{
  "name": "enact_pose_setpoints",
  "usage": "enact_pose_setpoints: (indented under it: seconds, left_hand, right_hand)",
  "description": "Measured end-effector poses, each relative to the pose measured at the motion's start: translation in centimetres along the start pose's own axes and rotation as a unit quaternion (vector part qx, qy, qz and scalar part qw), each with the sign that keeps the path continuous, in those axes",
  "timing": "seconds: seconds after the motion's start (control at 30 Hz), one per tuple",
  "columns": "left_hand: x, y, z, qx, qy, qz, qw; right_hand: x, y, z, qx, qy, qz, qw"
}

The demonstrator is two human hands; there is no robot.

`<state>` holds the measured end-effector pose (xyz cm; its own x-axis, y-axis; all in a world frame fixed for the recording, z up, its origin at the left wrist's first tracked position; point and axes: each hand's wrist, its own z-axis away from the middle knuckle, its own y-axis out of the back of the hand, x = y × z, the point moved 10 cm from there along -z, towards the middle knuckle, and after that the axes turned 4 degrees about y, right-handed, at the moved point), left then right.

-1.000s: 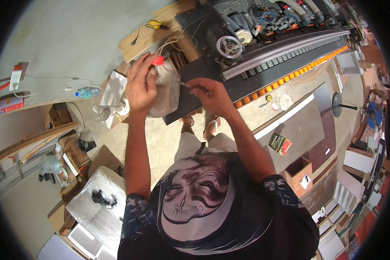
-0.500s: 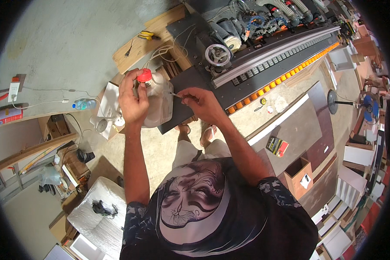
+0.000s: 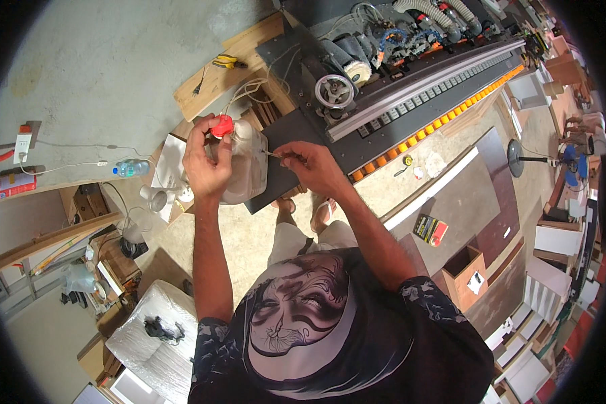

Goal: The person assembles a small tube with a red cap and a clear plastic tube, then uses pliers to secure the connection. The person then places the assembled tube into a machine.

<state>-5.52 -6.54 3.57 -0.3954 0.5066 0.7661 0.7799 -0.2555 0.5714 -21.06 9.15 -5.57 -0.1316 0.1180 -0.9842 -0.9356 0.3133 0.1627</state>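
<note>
A large translucent plastic jug (image 3: 250, 168) stands at the near end of the machine's dark table, with pale contents visible through its wall. My left hand (image 3: 207, 158) is closed round a red screw cap (image 3: 221, 126) at the top of the jug. The cap is tilted and looks apart from the neck, just left of it. Right of the jug, my right hand (image 3: 308, 163) pinches a thin, light-coloured stick-like piece (image 3: 272, 154). Its tip points left at the jug's side; whether it touches cannot be told.
Beyond the jug, yellow-handled pliers (image 3: 229, 62) lie on a wooden board (image 3: 202, 94) near loose cable. The long machine (image 3: 424, 94), with a handwheel (image 3: 334, 91), runs off to the right. A water bottle (image 3: 131, 167) and a white cup (image 3: 157, 199) are at left.
My left hand has shifted the red cap slightly toward me and tilted it, and more of the jug's top shows beside it. My right hand has barely moved.
</note>
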Motion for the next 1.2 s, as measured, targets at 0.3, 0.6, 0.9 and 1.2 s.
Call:
enact_pose_setpoints:
  seconds: [0.3,0.6,0.9,1.2]
  left_hand:
    - [-0.3,0.2,0.0,0.019,0.069,0.035,0.997]
    - [-1.5,0.6,0.1,0.041,0.053,0.035,0.997]
    - [-1.6,0.5,0.3,0.028,0.06,0.01,0.998]
    - [-1.3,0.4,0.1,0.012,0.043,-0.004,0.999]
  right_hand:
    - [-0.2,0.0,-0.1,0.001,0.009,0.003,1.0]
    - [0.1,-0.2,-0.3,0.009,0.037,0.013,0.999]
    - [0.0,0.1,-0.1,0.024,0.037,-0.001,0.999]
    - [0.8,0.0,0.3,-0.002,-0.009,-0.003,1.0]
